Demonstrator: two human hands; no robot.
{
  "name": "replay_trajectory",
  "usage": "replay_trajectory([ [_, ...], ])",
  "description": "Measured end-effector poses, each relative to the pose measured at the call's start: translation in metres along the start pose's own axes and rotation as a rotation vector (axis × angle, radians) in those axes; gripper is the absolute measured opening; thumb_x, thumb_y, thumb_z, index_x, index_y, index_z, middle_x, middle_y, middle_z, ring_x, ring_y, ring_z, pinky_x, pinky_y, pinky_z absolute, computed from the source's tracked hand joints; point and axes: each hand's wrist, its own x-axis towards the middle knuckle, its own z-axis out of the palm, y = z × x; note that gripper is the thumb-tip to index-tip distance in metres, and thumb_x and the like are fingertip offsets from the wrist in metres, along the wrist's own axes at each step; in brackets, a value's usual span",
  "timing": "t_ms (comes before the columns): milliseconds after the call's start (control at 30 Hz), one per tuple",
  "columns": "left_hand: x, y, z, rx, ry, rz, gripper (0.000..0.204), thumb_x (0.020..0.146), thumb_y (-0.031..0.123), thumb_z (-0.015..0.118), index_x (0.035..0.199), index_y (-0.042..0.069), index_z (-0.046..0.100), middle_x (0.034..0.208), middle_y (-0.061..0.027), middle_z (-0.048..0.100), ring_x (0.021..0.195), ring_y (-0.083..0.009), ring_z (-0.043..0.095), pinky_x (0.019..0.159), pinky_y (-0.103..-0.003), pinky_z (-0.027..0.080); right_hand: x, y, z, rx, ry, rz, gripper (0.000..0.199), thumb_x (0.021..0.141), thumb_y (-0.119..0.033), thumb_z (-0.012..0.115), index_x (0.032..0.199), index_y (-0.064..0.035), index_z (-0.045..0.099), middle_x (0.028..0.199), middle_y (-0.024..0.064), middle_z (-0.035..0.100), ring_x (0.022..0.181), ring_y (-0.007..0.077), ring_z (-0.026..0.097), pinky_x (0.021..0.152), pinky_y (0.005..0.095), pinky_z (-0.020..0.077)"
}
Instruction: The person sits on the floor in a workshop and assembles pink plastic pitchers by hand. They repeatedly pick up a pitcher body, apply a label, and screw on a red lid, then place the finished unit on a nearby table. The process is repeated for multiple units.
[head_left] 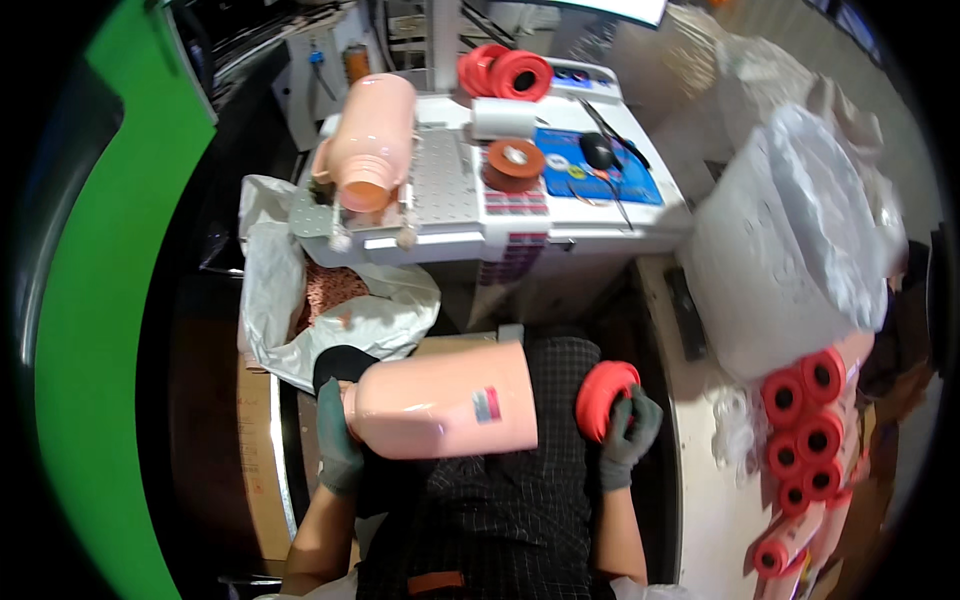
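Note:
Across my lap lies a large pale-pink plastic bottle [445, 402], on its side, its neck toward the left and its wide end to the right. A small coloured sticker [487, 405] shows near the wide end. My left hand [339, 440], in a grey-green glove, is closed around the neck end. To the right, apart from the bottle, my gloved right hand [632, 432] pinches the edge of a red round ring-shaped piece [605, 400]. Its fingers partly cover that piece.
A second pink bottle [372, 145] lies on the white bench machine [440, 215]. Beside it are a brown tape roll [513, 165], a blue mat [600, 170] and red rings [505, 72]. A white sack [770, 250] stands right, above several red-ended pieces [805, 425]. An open bag [280, 320] holds pinkish bits.

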Motion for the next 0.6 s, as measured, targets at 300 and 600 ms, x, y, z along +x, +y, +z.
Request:
replay_trajectory([
  [300, -0.021, -0.028, 0.046, 0.075, -0.024, -0.015, 0.033, 0.114, 0.032, 0.041, 0.098, 0.01, 0.059, 0.09, 0.0019, 0.061, 0.08, -0.0072, 0.056, 0.077, -0.026, 0.048, 0.027, -0.054, -0.021, 0.426, -0.121, 0.329, 0.045, 0.094, -0.018, 0.067, 0.133, 0.0038, 0.066, 0.106, 0.0108, 0.062, 0.096, 0.0207, 0.06, 0.088, 0.033, 0.0486],
  [600, -0.047, -0.027, 0.071, 0.142, -0.182, -0.004, 0.03, 0.108, 0.026, 0.05, 0.115, 0.001, 0.064, 0.108, -0.0069, 0.071, 0.096, -0.0136, 0.066, 0.084, -0.03, 0.055, 0.023, -0.106, -0.036, 0.478, -0.224, -0.276, 0.061, 0.083, -0.031, 0.08, 0.131, 0.0052, 0.069, 0.104, 0.0128, 0.065, 0.09, 0.0258, 0.061, 0.08, 0.0371, 0.0511],
])
